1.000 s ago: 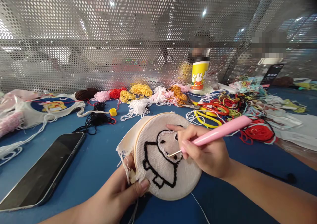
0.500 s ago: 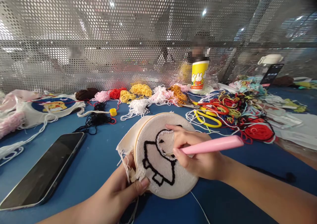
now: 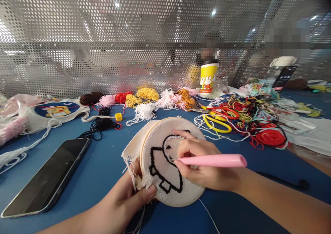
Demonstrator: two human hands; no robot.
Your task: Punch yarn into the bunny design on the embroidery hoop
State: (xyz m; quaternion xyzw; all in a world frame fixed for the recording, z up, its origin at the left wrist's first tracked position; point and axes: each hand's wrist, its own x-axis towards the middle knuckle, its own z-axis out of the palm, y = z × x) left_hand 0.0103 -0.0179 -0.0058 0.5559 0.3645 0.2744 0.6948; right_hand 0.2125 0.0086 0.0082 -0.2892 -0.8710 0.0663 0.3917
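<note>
Since the earlier frame, our right hand (image 3: 207,174) had slid slightly left, bringing the tapered pink needle-tipped tool (image 3: 214,160) from a slant to nearly level. Its fingers were closed round the handle, the tip at a black yarn figure on the round, white-cloth wooden hoop (image 3: 162,159). Our left hand (image 3: 129,195) gripped the hoop's lower left rim. We held the hoop tilted, well in from the blue worktop's (image 3: 111,165) far edge, near which stood a yellow rabbit-printed cup (image 3: 207,76).
</note>
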